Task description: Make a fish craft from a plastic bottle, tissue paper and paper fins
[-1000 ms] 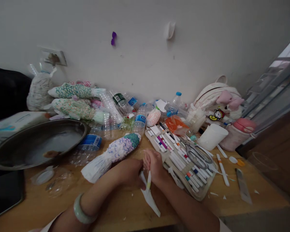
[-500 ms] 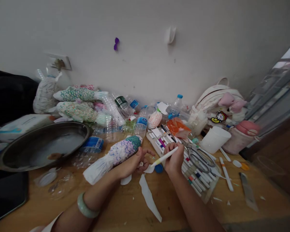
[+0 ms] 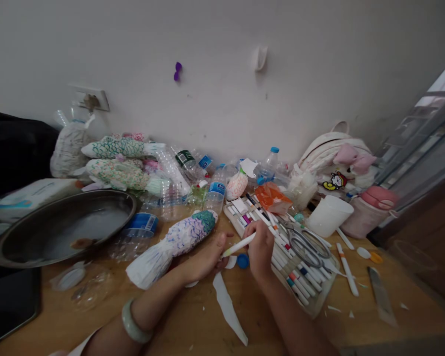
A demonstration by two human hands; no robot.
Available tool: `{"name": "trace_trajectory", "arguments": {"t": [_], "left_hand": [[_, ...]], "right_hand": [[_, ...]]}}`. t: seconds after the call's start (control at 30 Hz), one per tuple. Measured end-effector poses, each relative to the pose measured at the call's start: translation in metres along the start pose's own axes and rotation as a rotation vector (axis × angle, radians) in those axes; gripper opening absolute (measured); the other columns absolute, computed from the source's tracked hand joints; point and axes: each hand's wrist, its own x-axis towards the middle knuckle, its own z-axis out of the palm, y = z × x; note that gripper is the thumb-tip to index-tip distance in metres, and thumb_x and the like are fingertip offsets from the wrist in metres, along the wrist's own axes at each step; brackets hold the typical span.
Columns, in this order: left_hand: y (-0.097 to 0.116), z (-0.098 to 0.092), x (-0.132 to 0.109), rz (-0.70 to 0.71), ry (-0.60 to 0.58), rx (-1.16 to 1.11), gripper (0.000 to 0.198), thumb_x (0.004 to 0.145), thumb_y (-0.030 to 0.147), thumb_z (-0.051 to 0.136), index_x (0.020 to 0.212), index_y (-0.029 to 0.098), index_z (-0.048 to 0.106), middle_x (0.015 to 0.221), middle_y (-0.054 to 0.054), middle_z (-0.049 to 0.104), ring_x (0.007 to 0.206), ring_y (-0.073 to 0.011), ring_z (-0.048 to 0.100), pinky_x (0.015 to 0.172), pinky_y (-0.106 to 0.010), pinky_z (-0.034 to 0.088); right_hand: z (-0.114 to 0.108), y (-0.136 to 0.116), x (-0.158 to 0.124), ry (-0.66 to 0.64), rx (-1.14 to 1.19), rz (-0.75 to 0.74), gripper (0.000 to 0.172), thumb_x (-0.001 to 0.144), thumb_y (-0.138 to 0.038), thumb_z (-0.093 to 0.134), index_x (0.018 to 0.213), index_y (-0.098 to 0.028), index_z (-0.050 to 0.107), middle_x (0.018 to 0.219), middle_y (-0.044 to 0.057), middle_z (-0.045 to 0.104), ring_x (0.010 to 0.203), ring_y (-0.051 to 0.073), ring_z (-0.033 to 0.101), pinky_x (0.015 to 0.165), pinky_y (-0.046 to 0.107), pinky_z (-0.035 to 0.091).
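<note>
My right hand (image 3: 261, 247) is closed around a white marker (image 3: 241, 245) with a yellowish tip end, which slants down to the left. That end meets the fingers of my left hand (image 3: 207, 258), which are curled together; what they hold is hidden. Left of it lies a paper-covered fish (image 3: 181, 237) with a green head, purple-blue scales and a plain white tail. A blue bottle cap (image 3: 243, 261) and a small white paper piece (image 3: 230, 262) rest between my hands. In front of them is a long white paper scrap (image 3: 228, 309).
To the right, a marker case (image 3: 300, 287) full of markers carries scissors (image 3: 307, 245). A metal basin (image 3: 11, 252) stands left, near a cut plastic bottle (image 3: 139, 232). Several finished fish (image 3: 114, 147) and bottles line the wall. A white cup (image 3: 330, 215) is at right.
My right hand has moved left and slightly down, bringing the marker's tip to my left fingers. My left fingers have curled in more. The view has shifted slightly.
</note>
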Motion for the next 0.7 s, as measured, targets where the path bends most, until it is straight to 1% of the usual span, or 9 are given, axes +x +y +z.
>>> {"name": "trace_trajectory", "arguments": {"t": [0.1,0.2,0.27,0.33,0.4,0.43,0.5,0.57,0.7], "left_hand": [[0.0,-0.001,0.002,0.041,0.057,0.087,0.061,0.082,0.063,0.019,0.115,0.018,0.041,0.063,0.003,0.043,0.051,-0.0099,0.032,0.046,-0.026,0.026],[0.002,-0.003,0.004,0.097,0.042,0.081,0.053,0.082,0.058,0.033,0.113,0.017,0.043,0.073,0.001,0.049,0.056,-0.0091,0.037,0.048,-0.023,0.03],[0.003,-0.005,0.005,0.13,0.075,0.054,0.057,0.075,0.055,0.048,0.116,0.016,0.042,0.066,0.004,0.047,0.054,-0.0085,0.037,0.048,-0.022,0.028],[0.006,-0.007,0.005,0.161,0.178,0.036,0.058,0.068,0.05,0.058,0.114,0.017,0.046,0.061,0.006,0.045,0.052,-0.0083,0.038,0.048,-0.021,0.028],[0.01,-0.01,0.003,0.178,0.279,0.063,0.047,0.067,0.048,0.06,0.103,0.018,0.056,0.063,0.004,0.051,0.055,-0.0098,0.043,0.051,-0.022,0.033],[0.012,-0.011,0.002,0.181,0.297,0.098,0.041,0.067,0.047,0.059,0.097,0.019,0.059,0.066,0.002,0.054,0.059,-0.0113,0.047,0.053,-0.023,0.036],[0.015,-0.012,0.001,0.198,0.298,0.193,0.033,0.067,0.044,0.061,0.086,0.018,0.064,0.072,-0.001,0.061,0.068,-0.0146,0.053,0.06,-0.024,0.04],[0.015,-0.013,-0.001,0.223,0.304,0.28,0.029,0.066,0.043,0.062,0.08,0.017,0.066,0.076,-0.002,0.064,0.072,-0.0165,0.055,0.064,-0.025,0.04],[0.01,-0.01,-0.001,0.267,0.272,0.371,0.032,0.074,0.045,0.054,0.075,0.015,0.068,0.066,-0.001,0.063,0.063,-0.0143,0.052,0.058,-0.023,0.036]], "right_hand": [[0.0,0.003,-0.006,-0.118,-0.05,-0.111,0.037,0.082,-0.036,0.033,0.048,-0.022,0.039,0.045,-0.004,0.04,0.044,0.012,0.039,0.045,0.024,0.033],[0.0,0.003,-0.008,-0.207,-0.027,-0.156,0.038,0.082,-0.039,0.033,0.049,-0.021,0.041,0.047,-0.003,0.044,0.047,0.012,0.042,0.049,0.025,0.035],[-0.001,0.002,-0.006,-0.172,-0.018,-0.107,0.04,0.081,-0.041,0.033,0.048,-0.022,0.042,0.046,-0.002,0.045,0.045,0.012,0.042,0.046,0.025,0.035],[-0.002,0.001,-0.003,-0.082,-0.033,0.01,0.041,0.078,-0.044,0.034,0.046,-0.022,0.044,0.041,-0.003,0.042,0.04,0.012,0.038,0.04,0.025,0.03],[-0.001,0.001,-0.001,-0.031,-0.038,0.122,0.042,0.076,-0.048,0.035,0.044,-0.022,0.045,0.037,-0.003,0.038,0.036,0.012,0.034,0.036,0.025,0.025],[0.0,0.002,-0.001,-0.031,-0.028,0.152,0.042,0.075,-0.049,0.036,0.043,-0.023,0.044,0.035,-0.003,0.037,0.035,0.012,0.033,0.036,0.025,0.025],[0.002,0.004,-0.002,-0.052,0.012,0.174,0.042,0.073,-0.051,0.036,0.042,-0.023,0.041,0.035,-0.003,0.036,0.035,0.012,0.033,0.036,0.025,0.025],[0.004,0.006,-0.005,-0.053,0.035,0.166,0.042,0.073,-0.051,0.036,0.041,-0.024,0.038,0.035,-0.003,0.036,0.035,0.012,0.032,0.036,0.026,0.026],[0.004,0.008,-0.008,-0.025,0.013,0.148,0.042,0.073,-0.05,0.034,0.039,-0.025,0.036,0.036,-0.002,0.035,0.036,0.013,0.033,0.038,0.027,0.027]]}}
